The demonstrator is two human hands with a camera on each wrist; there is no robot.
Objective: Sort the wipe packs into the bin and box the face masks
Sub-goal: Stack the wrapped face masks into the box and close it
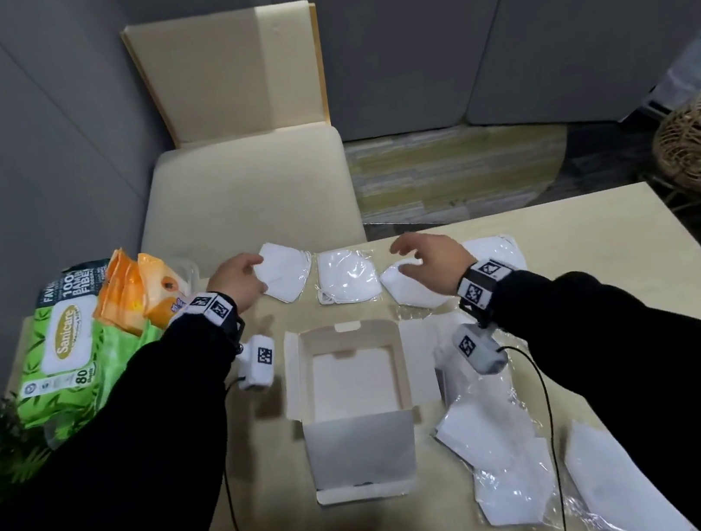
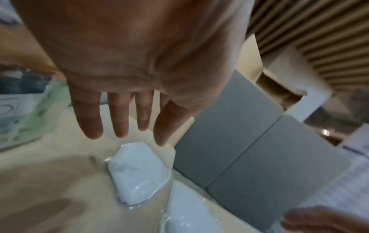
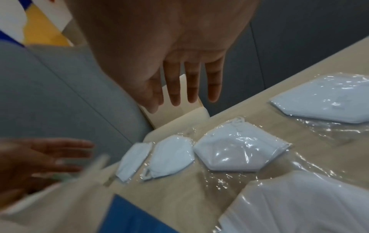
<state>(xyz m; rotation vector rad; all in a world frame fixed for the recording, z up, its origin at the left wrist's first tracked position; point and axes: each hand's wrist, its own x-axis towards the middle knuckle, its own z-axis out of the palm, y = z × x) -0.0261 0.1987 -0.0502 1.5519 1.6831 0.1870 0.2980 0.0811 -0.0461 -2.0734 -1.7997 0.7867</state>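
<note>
Open-topped and white, a cardboard mask box stands at the near middle of the beige table, flaps spread, nothing visible inside but its pale floor. Wrapped face masks lie loose just right of it, and four more sit in a row along the far edge. Above that row the left hand hovers with fingers straight and slightly apart, holding nothing, just over the leftmost mask. Reaching beside it, the right hand spreads its fingers above the third mask, also gripping nothing. At far left, a green Sanicare wipe pack and orange wipe packs sit piled in a clear bin.
</note>
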